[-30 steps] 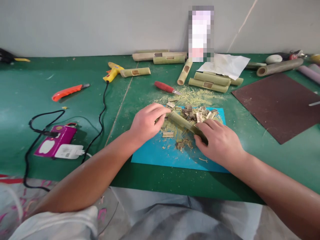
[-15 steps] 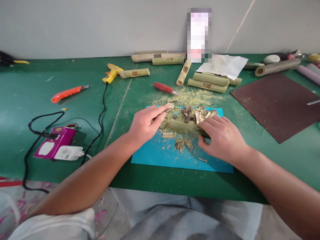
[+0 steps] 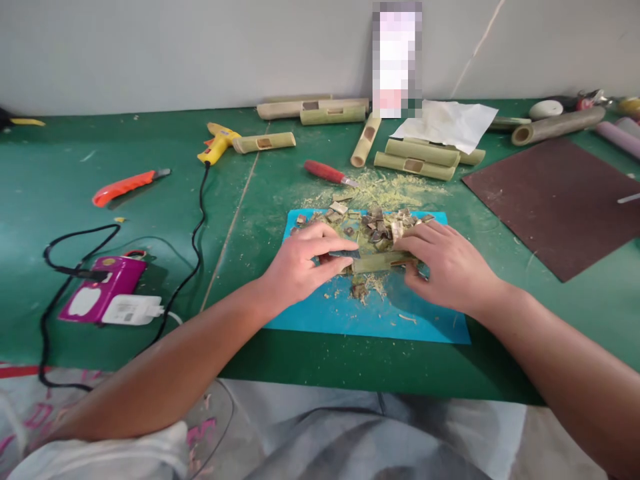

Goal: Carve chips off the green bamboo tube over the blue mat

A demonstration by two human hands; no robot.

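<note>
- Lying crosswise on the blue mat (image 3: 320, 319), near the desk (image 3: 150, 347) front: 1 green bamboo piece (image 3: 377, 262).
- Left hand (image 3: 300, 267) pinching its left end beside a small dark blade (image 3: 345, 254).
- Right hand (image 3: 447, 267) closed over its right end.
- Just beyond, a heap of bamboo chips (image 3: 385, 223).

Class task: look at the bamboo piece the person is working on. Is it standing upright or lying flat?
Lying flat. The bamboo piece rests lengthwise on the blue mat, with the left hand and right hand at its ends.

The cutting mat (image 3: 320, 313) lay on the table (image 3: 60, 147); left of it sat the glue gun (image 3: 216, 143), behind it the carving knife (image 3: 327, 173), right the sandpaper sheet (image 3: 555, 200).
</note>
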